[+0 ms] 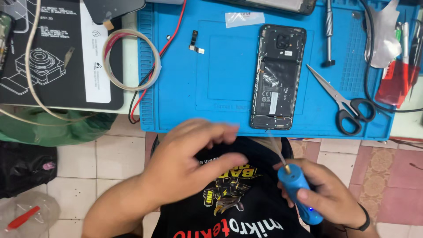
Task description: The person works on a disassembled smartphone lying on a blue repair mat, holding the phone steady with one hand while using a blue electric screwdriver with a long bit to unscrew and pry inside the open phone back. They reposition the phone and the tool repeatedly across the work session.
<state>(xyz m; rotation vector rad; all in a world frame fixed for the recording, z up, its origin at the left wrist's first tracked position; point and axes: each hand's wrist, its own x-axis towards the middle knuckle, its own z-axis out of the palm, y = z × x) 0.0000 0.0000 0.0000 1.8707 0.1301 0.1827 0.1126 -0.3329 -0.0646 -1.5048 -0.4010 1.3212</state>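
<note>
Right hand point(328, 194) grips a blue rotary tool point(299, 191); left hand point(194, 161), blurred, seems open and empty. Ahead lies an opened phone point(277, 77), back cover off, unassembled.

Right hand: the right hand point(328, 194) grips a blue electric screwdriver point(299, 191), its thin bit angled up toward the counter's edge.
Left hand: the left hand point(194, 154) hovers open and motion-blurred below the mat, holding nothing.
Phone: an opened smartphone point(277, 77) lies back cover off, battery exposed, on the blue work mat point(220, 79).
Tools: black-handled scissors point(343, 103) rest just right of the phone; a metal screwdriver point(328, 31) lies above them.
Left side: a tape roll point(131, 59) overlaps the mat's left edge beside a black mat point(57, 53).
Small part: a loose camera module point(194, 42) sits on the mat, well left of the phone.
</note>
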